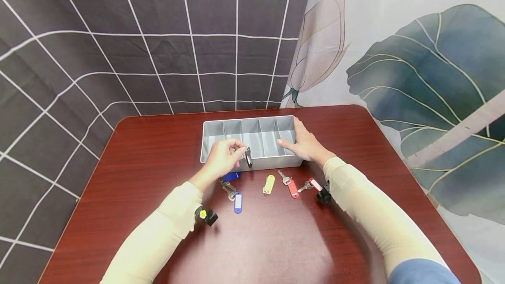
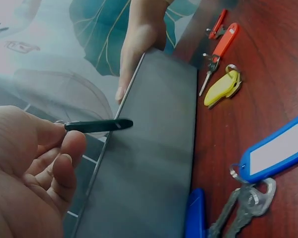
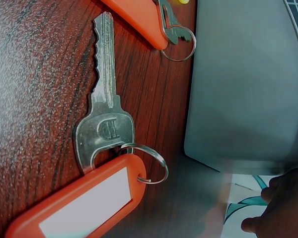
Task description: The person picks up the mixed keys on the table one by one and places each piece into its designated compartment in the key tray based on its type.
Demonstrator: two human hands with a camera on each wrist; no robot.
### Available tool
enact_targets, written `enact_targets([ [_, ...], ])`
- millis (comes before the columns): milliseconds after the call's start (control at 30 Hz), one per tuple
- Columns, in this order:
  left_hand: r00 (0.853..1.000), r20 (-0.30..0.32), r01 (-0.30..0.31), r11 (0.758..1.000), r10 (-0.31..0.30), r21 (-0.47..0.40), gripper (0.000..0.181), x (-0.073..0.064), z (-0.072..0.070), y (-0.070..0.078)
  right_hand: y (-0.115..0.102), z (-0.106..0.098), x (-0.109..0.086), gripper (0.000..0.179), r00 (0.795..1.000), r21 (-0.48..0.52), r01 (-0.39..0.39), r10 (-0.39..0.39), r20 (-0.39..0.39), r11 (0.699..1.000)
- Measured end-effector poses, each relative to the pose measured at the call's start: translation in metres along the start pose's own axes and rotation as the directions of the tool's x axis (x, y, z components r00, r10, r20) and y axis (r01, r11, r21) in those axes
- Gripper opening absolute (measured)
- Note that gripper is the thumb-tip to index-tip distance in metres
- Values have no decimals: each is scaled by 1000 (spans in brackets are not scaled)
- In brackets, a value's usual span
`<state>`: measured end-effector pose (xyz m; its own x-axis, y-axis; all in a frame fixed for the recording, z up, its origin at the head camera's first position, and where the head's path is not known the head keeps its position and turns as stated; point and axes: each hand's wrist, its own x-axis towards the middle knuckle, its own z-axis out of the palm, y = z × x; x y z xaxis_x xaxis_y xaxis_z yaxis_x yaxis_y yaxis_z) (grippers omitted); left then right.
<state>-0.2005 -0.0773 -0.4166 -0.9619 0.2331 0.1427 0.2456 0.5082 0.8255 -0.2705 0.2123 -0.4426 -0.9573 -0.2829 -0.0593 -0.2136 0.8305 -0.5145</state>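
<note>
My left hand (image 1: 225, 156) pinches a small ring between thumb and fingers, in front of the grey divided tray (image 1: 276, 162). From that ring hangs a black key tag (image 1: 248, 157), over the tray's front wall. It shows edge-on in the left wrist view, as a narrow dark strip. At the tray's right end, my right hand (image 1: 309, 146) holds the end wall, thumb reaching over the inside and fingers outside at the back corner. Part of that hand shows dark beside the tray in the right wrist view.
Before the tray lie a blue tag (image 1: 238, 203) with keys, another blue tag (image 1: 231, 176) near its wall, a yellow tag (image 1: 269, 184), a red tag (image 1: 293, 188) with a key and a second red tag (image 1: 315, 184) with a key. Cloth hangs behind the table.
</note>
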Motion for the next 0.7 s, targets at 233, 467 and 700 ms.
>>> enact_targets([
  [233,999,-41,30,999,-30,-17,12,10,-10,-2,-1,1,0,111,1000,-1,1,-1,-7,1000],
  [467,997,-53,57,996,-61,-70,11,16,-23,-7,-2,0,-1,110,1000,12,2,-2,-10,1000],
  [700,996,-63,60,998,-59,7,12,21,-30,-13,-2,-1,-1,111,1000,10,3,-3,-7,1000],
])
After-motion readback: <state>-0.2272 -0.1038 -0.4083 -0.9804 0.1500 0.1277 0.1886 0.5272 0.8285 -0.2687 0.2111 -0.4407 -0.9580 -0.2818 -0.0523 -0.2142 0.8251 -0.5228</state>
